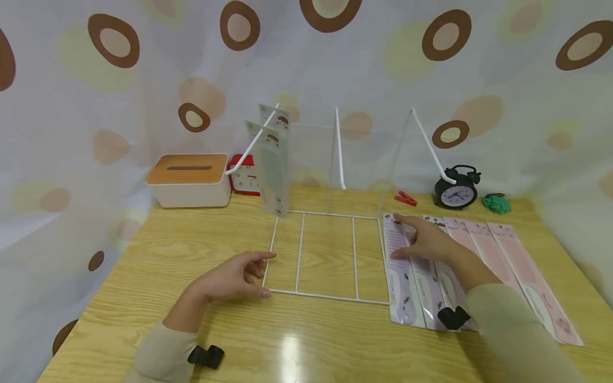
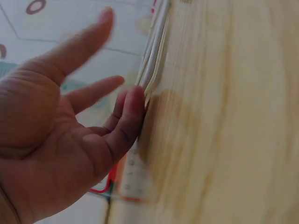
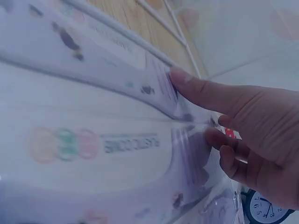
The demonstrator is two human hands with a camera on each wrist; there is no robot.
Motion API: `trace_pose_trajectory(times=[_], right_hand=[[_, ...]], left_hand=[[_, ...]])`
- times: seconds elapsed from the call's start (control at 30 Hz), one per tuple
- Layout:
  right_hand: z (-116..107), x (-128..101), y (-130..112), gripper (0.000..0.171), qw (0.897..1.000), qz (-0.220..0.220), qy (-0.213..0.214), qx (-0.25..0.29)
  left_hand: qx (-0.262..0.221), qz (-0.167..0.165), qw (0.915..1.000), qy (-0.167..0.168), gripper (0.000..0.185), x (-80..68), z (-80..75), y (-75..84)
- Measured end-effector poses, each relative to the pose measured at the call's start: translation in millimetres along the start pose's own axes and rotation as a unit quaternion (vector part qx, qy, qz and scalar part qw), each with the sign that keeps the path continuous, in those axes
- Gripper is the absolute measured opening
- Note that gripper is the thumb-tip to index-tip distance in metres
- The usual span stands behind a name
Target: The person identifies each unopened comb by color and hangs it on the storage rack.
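Observation:
A white wire rack [image 1: 325, 296] stands on the wooden table [image 1: 167, 250], its flat base in the middle and three slanted pegs rising behind. Two packaged combs [image 1: 275, 165] hang from the left peg. My left hand [image 1: 265, 274] rests at the base's front left corner, fingers relaxed, one fingertip against the wire [image 2: 156, 46]. My right hand [image 1: 399, 236] lies on the leftmost purple packaged comb [image 1: 402, 287], just right of the base. In the right wrist view one straight finger [image 3: 187, 84] presses that package [image 3: 93, 140]; the other fingers curl loosely at its edge.
Several more purple and pink comb packages [image 1: 517, 266] lie side by side at the right. Along the back stand a tissue box [image 1: 189, 181], a red clock [image 1: 245, 178], a red clip [image 1: 406, 199], a black alarm clock [image 1: 456, 190] and a green bundle [image 1: 496, 203]. A dotted curtain surrounds the table.

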State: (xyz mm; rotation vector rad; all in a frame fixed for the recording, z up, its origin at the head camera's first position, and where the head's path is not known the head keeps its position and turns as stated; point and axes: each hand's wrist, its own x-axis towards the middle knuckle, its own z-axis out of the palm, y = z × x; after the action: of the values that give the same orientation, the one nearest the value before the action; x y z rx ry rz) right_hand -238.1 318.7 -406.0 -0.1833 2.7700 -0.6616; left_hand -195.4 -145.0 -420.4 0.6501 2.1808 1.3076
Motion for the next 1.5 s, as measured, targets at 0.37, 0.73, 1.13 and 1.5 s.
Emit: trace_pose_trajectory(times=[0.37, 0.73, 1.13, 1.5], right_hand=[[-8, 19, 9, 0.129, 0.997, -0.022, -0.015, -0.070], [-14, 24, -2, 0.112, 0.993, -0.044, 0.030, -0.109], [-11, 25, 6, 0.034, 0.982, -0.032, 0.172, 0.066], [-32, 3, -22, 0.046, 0.880, -0.008, 0.183, 0.439]], left_hand=[[0.017, -0.004, 0.9985, 0.052, 0.058, 14.1, 12.6, -11.1], [0.005, -0.034, 0.9951, 0.093, 0.063, 12.4, 13.5, -11.8], [-0.008, -0.035, 0.9948, 0.095, 0.062, 13.2, 12.1, -13.4], [-0.014, -0.030, 0.9950, 0.095, 0.062, 13.0, 11.6, -13.1]])
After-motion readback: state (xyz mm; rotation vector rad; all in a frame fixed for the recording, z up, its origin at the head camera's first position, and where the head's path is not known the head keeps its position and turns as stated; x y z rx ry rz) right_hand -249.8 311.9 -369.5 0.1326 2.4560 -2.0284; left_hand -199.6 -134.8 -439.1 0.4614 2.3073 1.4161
